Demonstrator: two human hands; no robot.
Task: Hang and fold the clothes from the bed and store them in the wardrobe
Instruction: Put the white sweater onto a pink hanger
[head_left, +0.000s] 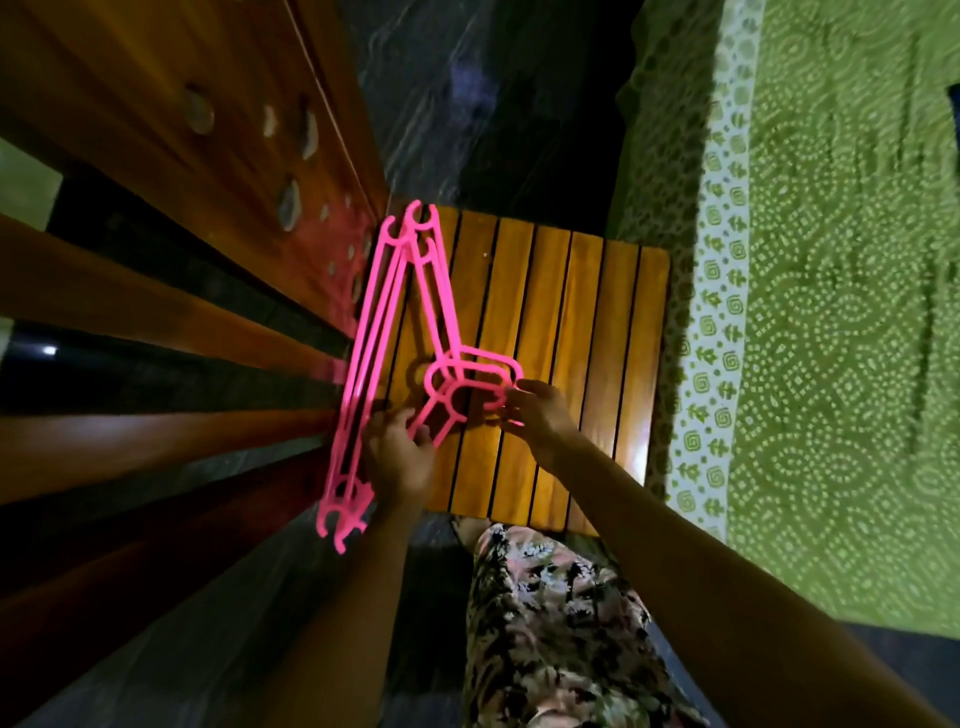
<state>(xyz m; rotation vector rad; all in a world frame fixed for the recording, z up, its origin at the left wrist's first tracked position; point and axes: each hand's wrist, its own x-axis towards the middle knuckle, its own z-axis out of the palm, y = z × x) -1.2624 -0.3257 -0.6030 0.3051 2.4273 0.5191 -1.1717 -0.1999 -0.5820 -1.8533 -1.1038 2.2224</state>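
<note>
A stack of pink plastic hangers (435, 312) lies on a slatted wooden stool (582, 332), along its left edge beside the wooden wardrobe (171, 156). My left hand (397, 457) grips the lower arm of the hangers near the stool's front left corner. My right hand (535, 413) pinches the hook end of the hangers at the middle of the stool. The bed (831, 312) with its green patterned sheet fills the right side. No clothes on the bed show clearly in this view.
The wardrobe's open shelves (130, 364) run along the left. Dark stone floor (483, 93) lies between wardrobe and bed, beyond the stool. My floral garment (550, 623) hangs below, in front of the stool.
</note>
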